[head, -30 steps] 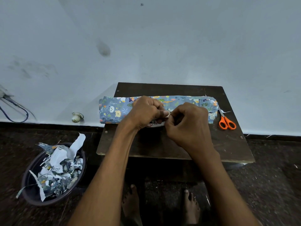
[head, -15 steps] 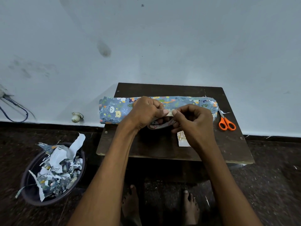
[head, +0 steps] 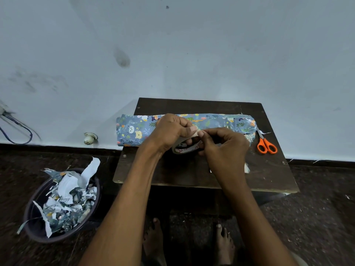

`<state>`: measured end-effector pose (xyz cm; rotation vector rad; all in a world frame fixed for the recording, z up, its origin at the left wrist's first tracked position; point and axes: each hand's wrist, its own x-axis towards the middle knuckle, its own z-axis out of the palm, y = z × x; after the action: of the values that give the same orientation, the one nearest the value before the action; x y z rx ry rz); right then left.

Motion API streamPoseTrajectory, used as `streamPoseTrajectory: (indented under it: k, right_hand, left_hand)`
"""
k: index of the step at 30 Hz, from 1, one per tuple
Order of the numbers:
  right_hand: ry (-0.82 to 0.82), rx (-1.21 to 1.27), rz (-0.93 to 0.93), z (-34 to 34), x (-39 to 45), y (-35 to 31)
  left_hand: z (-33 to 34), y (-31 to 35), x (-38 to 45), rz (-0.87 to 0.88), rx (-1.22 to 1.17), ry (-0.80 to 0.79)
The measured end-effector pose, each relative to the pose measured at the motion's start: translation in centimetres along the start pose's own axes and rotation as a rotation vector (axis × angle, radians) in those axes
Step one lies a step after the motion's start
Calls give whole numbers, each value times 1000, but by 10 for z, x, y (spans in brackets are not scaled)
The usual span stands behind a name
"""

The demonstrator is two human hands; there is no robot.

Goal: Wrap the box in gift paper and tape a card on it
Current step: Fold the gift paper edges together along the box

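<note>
Head view, frame centre: left hand (head: 169, 131) grips the tape roll (head: 182, 148) while right hand (head: 222, 148) pinches its loose end above the wrapped box (head: 134, 129), likely needing a strip torn for the card.

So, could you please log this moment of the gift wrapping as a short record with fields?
left hand: left hand holds the tape roll above the table
right hand: right hand pinches the tape end at the roll
box: wrapped box lies along the table's far side, its left end past the edge
card: mostly hidden under the right hand; a white corner shows
scissors: orange scissors lie right of the box
floor: bin of paper scraps at left
stage: card not yet taped
</note>
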<state>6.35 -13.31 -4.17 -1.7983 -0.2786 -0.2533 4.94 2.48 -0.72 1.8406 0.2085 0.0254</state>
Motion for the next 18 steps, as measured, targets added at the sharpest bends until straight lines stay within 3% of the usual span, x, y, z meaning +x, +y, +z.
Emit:
streamPoseTrajectory:
  k: [9,18]
  right_hand:
    - [40,-349,-296,1,-3,-9]
    - [-52,-445,-240,10,-6,-6]
  left_hand:
    - [2,-3,2,-2,-22,18]
    - [3,-4,2,-3,-51,12]
